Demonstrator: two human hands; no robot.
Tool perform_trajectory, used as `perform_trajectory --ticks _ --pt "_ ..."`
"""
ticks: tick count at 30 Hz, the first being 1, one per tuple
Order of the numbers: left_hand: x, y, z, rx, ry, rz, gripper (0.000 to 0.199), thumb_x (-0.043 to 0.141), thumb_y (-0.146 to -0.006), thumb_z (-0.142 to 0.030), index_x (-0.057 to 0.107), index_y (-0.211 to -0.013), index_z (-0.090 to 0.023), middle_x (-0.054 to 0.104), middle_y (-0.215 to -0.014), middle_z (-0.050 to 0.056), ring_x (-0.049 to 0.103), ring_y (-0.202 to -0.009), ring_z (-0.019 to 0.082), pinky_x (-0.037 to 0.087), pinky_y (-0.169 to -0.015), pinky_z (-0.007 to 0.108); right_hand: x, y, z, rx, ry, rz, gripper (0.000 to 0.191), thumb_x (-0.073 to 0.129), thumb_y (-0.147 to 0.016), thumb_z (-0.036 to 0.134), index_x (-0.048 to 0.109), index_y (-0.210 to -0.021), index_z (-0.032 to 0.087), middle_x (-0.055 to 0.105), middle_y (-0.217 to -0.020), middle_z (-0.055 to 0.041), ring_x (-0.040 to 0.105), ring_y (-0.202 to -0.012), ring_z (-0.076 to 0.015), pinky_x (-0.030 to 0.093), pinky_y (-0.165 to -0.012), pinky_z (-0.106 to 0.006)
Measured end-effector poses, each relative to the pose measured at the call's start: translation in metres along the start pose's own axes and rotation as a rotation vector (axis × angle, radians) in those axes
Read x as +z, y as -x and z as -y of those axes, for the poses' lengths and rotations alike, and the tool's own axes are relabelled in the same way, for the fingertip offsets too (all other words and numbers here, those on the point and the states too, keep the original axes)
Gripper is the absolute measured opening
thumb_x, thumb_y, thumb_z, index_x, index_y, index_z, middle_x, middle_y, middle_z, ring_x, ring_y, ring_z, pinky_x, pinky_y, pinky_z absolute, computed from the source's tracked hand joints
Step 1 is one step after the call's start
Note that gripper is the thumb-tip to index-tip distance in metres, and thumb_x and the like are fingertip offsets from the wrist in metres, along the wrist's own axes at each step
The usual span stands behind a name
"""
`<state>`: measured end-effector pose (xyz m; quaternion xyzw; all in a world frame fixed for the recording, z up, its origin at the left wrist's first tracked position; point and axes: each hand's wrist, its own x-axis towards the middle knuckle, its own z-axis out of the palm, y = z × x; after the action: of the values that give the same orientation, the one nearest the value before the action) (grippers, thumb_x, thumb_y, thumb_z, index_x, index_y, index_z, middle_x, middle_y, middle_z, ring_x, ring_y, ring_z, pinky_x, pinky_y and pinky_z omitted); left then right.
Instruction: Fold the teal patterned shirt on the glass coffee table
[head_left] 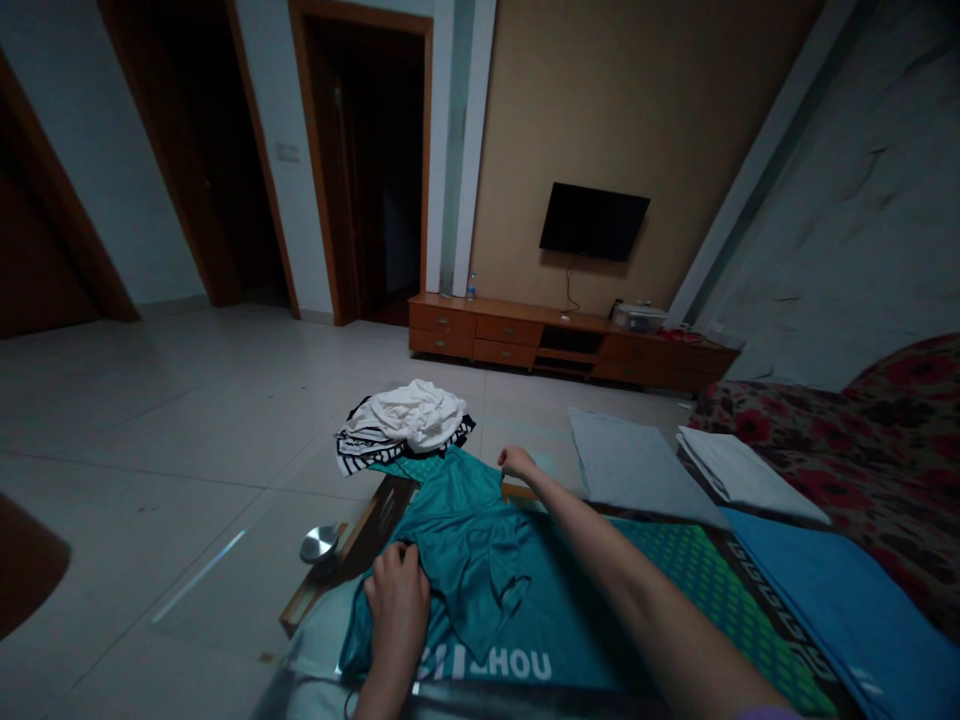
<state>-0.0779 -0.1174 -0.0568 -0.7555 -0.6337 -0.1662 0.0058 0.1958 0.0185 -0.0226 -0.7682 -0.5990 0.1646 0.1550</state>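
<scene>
A teal shirt (469, 545) lies partly bunched over the glass-topped table, with white letters ending in "HOU" along its near part. My left hand (396, 600) has its fingers curled on the near left side of the shirt, gripping the cloth. Farther out, my right hand (517, 462) is closed at the shirt's far right edge, pinching a bit of fabric. Beyond the shirt sits a loose heap of clothes, with a white garment (416, 412) on top of black-and-white striped cloth (360, 445).
Right of the shirt lie a green patterned garment (705, 570), a folded blue one (847, 590), a grey one (637, 460) and a white one (742, 470). A round metal object (319, 543) is at the table's left. A floral sofa (825, 430) stands right; a low wooden cabinet (510, 330) lines the wall.
</scene>
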Motion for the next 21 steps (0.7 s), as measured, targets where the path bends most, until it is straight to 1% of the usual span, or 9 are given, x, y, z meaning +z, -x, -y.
perform_trajectory --ticks 2,5,7,9,12,14,16,18,21 --pt "0.0 0.0 0.0 0.002 -0.006 -0.001 0.025 0.041 -0.088 -0.014 0.063 -0.1 -0.016 0.055 -0.11 0.011 0.047 -0.098 0.024 0.036 -0.076 0.036 0.006 0.004 0.009 -0.031 0.043 -0.021 0.028 0.056 -0.09 0.031 0.058 -0.114 0.017 0.058 -0.117 -0.0083 0.057 -0.104 -0.0202 0.049 -0.087 -0.039" --pt "0.0 0.0 0.0 0.007 -0.012 -0.006 0.025 0.041 -0.088 -0.015 0.062 -0.101 -0.017 0.054 -0.11 0.011 0.047 -0.098 0.024 0.036 -0.076 0.035 0.011 0.011 0.023 -0.122 0.081 -0.001 0.023 0.057 -0.084 0.013 0.066 -0.104 0.019 0.063 -0.111 -0.0087 0.057 -0.104 -0.0205 0.044 -0.087 -0.032" --pt "0.0 0.0 -0.001 0.01 -0.017 -0.002 0.024 0.041 -0.088 -0.015 0.062 -0.1 -0.017 0.054 -0.11 0.011 0.047 -0.097 0.024 0.036 -0.076 0.035 0.009 0.021 0.028 -0.18 0.095 0.034 0.026 0.058 -0.078 0.005 0.07 -0.096 0.019 0.066 -0.105 -0.0088 0.059 -0.1 -0.0215 0.042 -0.083 -0.028" --pt "-0.001 0.0 -0.002 0.012 -0.023 -0.002 0.024 0.041 -0.088 -0.016 0.062 -0.099 -0.017 0.054 -0.11 0.011 0.047 -0.098 0.025 0.036 -0.076 0.035 0.001 0.037 0.03 -0.222 0.103 0.049 0.028 0.057 -0.076 0.004 0.071 -0.095 0.019 0.066 -0.106 -0.0091 0.058 -0.099 -0.022 0.041 -0.083 -0.028" --pt "-0.002 0.0 -0.004 0.018 -0.027 -0.004 0.024 0.04 -0.089 -0.016 0.062 -0.099 -0.016 0.053 -0.11 0.011 0.047 -0.099 0.025 0.037 -0.076 0.036 -0.012 0.083 0.026 -0.399 0.06 0.127 0.027 0.058 -0.079 0.009 0.069 -0.1 0.021 0.065 -0.106 -0.005 0.058 -0.098 -0.0185 0.04 -0.084 -0.025" --pt "-0.003 0.001 -0.005 0.02 -0.03 -0.001 0.023 0.042 -0.088 -0.017 0.062 -0.098 -0.015 0.052 -0.11 0.012 0.046 -0.099 0.025 0.037 -0.076 0.036 -0.015 0.126 0.022 -0.63 -0.032 0.285 0.018 0.063 -0.081 0.02 0.068 -0.098 0.023 0.065 -0.098 -0.002 0.058 -0.091 -0.0158 0.041 -0.081 -0.023" --pt "-0.004 0.001 -0.006 0.023 -0.032 0.001 0.022 0.042 -0.088 -0.017 0.062 -0.098 -0.015 0.052 -0.109 0.012 0.046 -0.099 0.025 0.037 -0.076 0.036 -0.007 0.172 0.021 -0.794 -0.115 0.383 0.024 0.068 -0.079 0.036 0.066 -0.1 0.024 0.063 -0.097 -0.0023 0.057 -0.092 -0.0168 0.043 -0.081 -0.025" --pt "-0.003 0.002 -0.006 0.029 -0.029 -0.003 0.022 0.043 -0.089 -0.019 0.062 -0.099 -0.015 0.052 -0.109 0.012 0.046 -0.099 0.026 0.037 -0.076 0.036 0.009 0.213 0.023 -0.763 -0.135 0.279 0.04 0.069 -0.076 0.048 0.061 -0.107 0.024 0.059 -0.104 -0.006 0.054 -0.099 -0.0207 0.043 -0.084 -0.03" --pt "-0.003 0.003 -0.005 0.04 -0.01 -0.021 0.024 0.044 -0.091 -0.025 0.061 -0.104 -0.015 0.052 -0.109 0.012 0.045 -0.1 0.026 0.037 -0.077 0.036 0.044 0.25 0.034 -0.579 -0.14 0.058 0.048 0.066 -0.077 0.051 0.054 -0.114 0.024 0.055 -0.11 -0.0096 0.05 -0.103 -0.0239 0.044 -0.086 -0.036"
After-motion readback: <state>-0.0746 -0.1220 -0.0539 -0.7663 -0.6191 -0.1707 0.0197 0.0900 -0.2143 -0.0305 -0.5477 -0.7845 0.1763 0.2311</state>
